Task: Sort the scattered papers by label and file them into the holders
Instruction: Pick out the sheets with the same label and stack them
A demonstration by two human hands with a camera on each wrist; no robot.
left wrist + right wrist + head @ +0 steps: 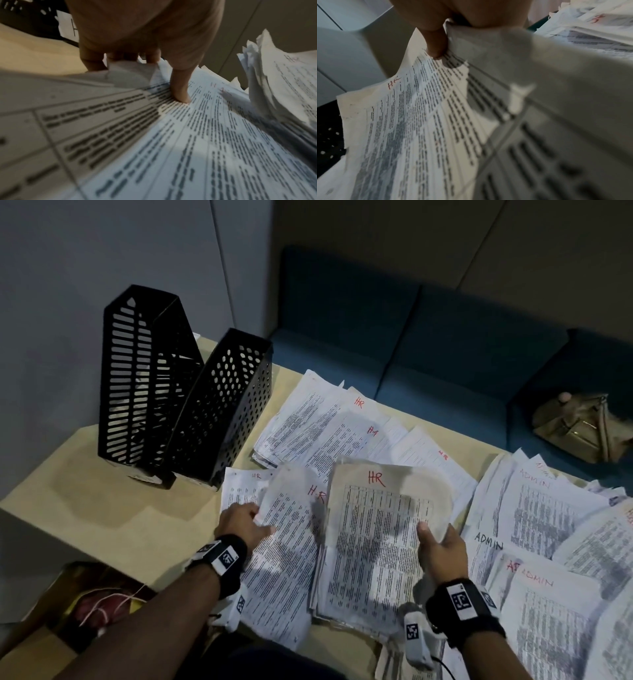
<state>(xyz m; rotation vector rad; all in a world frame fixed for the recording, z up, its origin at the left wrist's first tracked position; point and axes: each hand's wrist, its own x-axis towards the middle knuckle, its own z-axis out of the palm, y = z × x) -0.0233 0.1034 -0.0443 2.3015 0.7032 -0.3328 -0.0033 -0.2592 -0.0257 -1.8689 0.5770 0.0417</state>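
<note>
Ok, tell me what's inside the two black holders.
Through the slats of the slotted holder a pale sheet edge shows. The perforated holder shows only dark through its holes. The openings of both holders face away from the head view, so their contents stay hidden.

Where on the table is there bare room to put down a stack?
Bare table shows in front of the two black holders, left of the left hand. From the HR papers rightward to the ADMIN papers it is crowded.

Both forearms are bare, with no sleeves in view. Each wrist wears a black strap: the left wristband (228,559) and the right wristband (466,607) carry white square tags printed with black coded markers. A white camera unit (416,637), also tagged, hangs below the right wrist with a thin black cable (445,666).
</note>
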